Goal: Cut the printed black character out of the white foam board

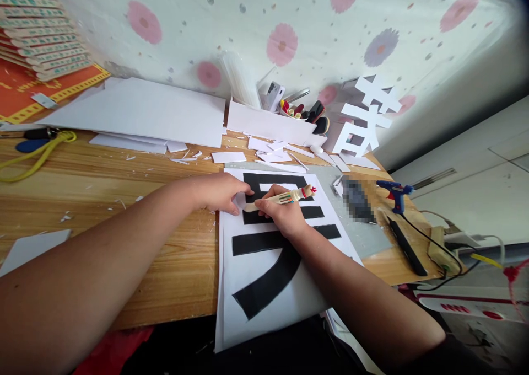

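Observation:
My right hand [285,212] is closed around a cream multicolour pen [285,197] with a red-trimmed figure on its top end. The pen slants, its lower end at the left edge of the black shapes. Under both hands lies a white sheet [248,270] bearing a large black character [268,281] of thick strokes; my right hand and forearm hide part of it. My left hand [217,192] rests at the sheet's upper left edge, thumb and forefinger apart, fingertips on the paper and the black stroke.
A grey cutting mat [372,240] lies under the sheet. To the right are a blue glue gun [395,194], a black cutter-like tool [407,247] and a power strip [440,248]. White boards [152,107], paper scraps [229,157], a white holder [268,122] and a white cut-out character [363,116] stand behind.

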Motion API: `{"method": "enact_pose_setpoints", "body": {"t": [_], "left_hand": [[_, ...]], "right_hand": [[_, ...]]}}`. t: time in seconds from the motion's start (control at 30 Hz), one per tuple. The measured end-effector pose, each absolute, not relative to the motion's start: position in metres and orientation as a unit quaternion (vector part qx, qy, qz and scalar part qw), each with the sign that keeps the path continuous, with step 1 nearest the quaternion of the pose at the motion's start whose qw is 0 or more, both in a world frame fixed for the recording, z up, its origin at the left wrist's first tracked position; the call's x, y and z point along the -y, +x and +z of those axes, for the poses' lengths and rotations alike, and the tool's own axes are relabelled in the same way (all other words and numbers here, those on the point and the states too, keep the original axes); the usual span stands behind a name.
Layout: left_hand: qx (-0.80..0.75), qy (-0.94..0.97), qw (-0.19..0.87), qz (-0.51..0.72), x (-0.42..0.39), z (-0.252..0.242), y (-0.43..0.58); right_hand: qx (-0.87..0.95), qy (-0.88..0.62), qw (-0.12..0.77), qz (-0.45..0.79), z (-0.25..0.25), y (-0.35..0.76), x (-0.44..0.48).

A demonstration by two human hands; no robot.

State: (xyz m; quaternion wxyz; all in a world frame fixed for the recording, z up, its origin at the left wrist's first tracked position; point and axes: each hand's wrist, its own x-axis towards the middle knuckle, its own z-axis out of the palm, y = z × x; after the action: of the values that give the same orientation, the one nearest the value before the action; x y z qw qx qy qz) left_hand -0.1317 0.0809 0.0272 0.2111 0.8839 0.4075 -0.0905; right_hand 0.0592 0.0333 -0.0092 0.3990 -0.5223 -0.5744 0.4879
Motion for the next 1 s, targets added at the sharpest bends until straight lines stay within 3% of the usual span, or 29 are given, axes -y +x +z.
{"method": "enact_pose_setpoints", "body": {"t": [1.0], "left_hand": [[-0.365, 0.895, 0.215, -0.142, -0.08, 0.031, -0.137]], "right_hand": [[0.535, -0.594, 0.398, 0.45, -0.007, 0.111, -0.042]]}}
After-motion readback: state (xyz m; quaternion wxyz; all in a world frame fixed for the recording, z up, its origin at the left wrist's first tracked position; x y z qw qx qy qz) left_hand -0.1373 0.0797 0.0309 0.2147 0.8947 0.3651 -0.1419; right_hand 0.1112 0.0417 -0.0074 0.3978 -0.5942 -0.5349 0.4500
